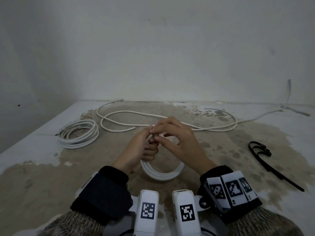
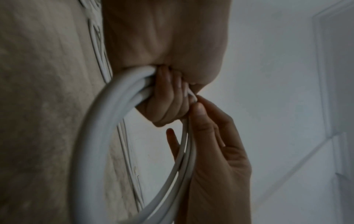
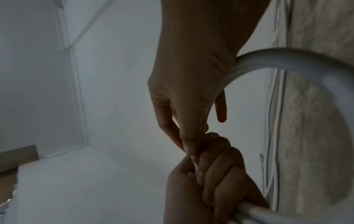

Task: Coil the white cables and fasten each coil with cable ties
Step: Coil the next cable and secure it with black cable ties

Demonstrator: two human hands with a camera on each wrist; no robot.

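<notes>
A white cable coil (image 1: 162, 174) is held upright above the table. My left hand (image 1: 150, 148) grips its top, fingers curled round the bundled strands (image 2: 168, 98). My right hand (image 1: 154, 133) meets it there, thumb and forefinger pinching a thin white strand (image 2: 192, 94) at the left fist; its other fingers are spread. In the right wrist view the pinch (image 3: 189, 149) sits just above the left hand (image 3: 210, 181), and the coil (image 3: 287, 60) arcs to the right. Black cable ties (image 1: 260, 151) lie on the table to the right.
A second white coil (image 1: 80, 133) lies at the left of the table. A long loose white cable (image 1: 153, 116) loops across the back and runs off to the right wall. The stained tabletop (image 1: 68, 176) ends at a wall behind.
</notes>
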